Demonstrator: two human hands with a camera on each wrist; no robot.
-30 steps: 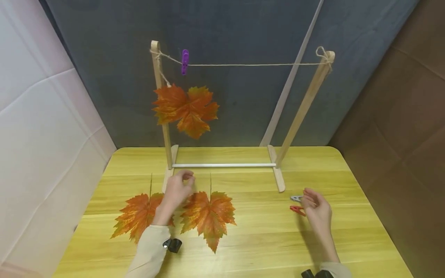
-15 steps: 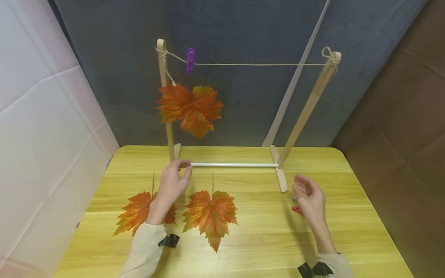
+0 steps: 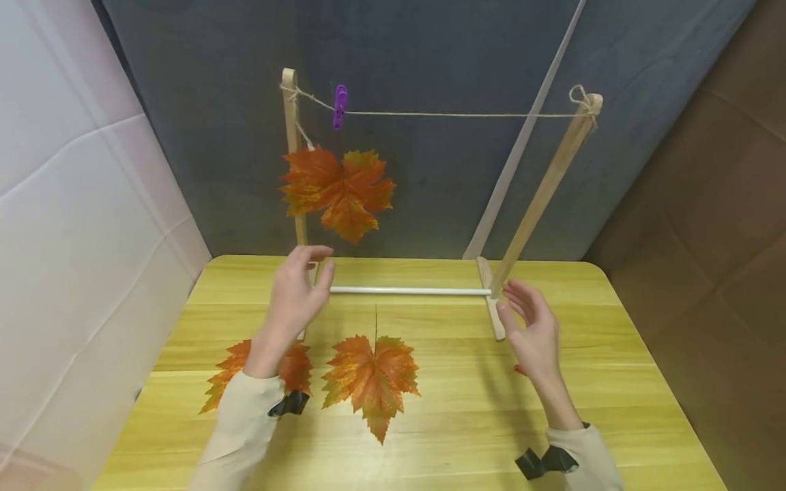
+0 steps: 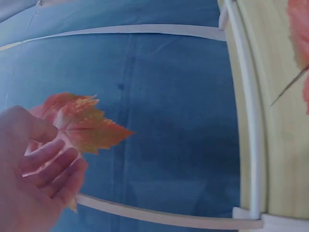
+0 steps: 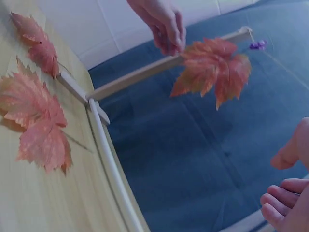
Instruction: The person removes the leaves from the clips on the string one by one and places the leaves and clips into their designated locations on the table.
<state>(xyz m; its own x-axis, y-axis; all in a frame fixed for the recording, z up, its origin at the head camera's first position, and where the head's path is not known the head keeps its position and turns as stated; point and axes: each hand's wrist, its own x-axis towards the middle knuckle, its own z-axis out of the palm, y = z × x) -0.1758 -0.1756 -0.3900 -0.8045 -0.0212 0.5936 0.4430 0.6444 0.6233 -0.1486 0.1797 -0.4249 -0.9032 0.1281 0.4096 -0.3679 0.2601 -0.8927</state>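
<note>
My left hand (image 3: 293, 286) hovers in front of the rack's left post (image 3: 291, 102), its fingers loosely bent and holding nothing. Above it, an orange leaf (image 3: 340, 194) hangs below a purple clothespin (image 3: 340, 107) on the twine (image 3: 442, 114). In the left wrist view the hand overlaps that leaf; the head view shows them apart. My right hand (image 3: 533, 331), fingers relaxed with nothing between them, is near the foot of the right post (image 3: 546, 191). It hides most of a red clothespin (image 3: 520, 369) on the table; the grey one is out of sight.
Two more orange leaves lie on the wooden table (image 3: 454, 423): a left leaf (image 3: 296, 368) partly behind my left arm, and a middle leaf (image 3: 371, 382) with its stem pointing to the rack. A white rod (image 3: 411, 291) joins the rack's feet. Dark cloth (image 3: 417, 184) hangs behind.
Both hands have risen and moved farther from me, the left toward the left post, the right away from the clothespins and slightly left. The view has shifted a little.
</note>
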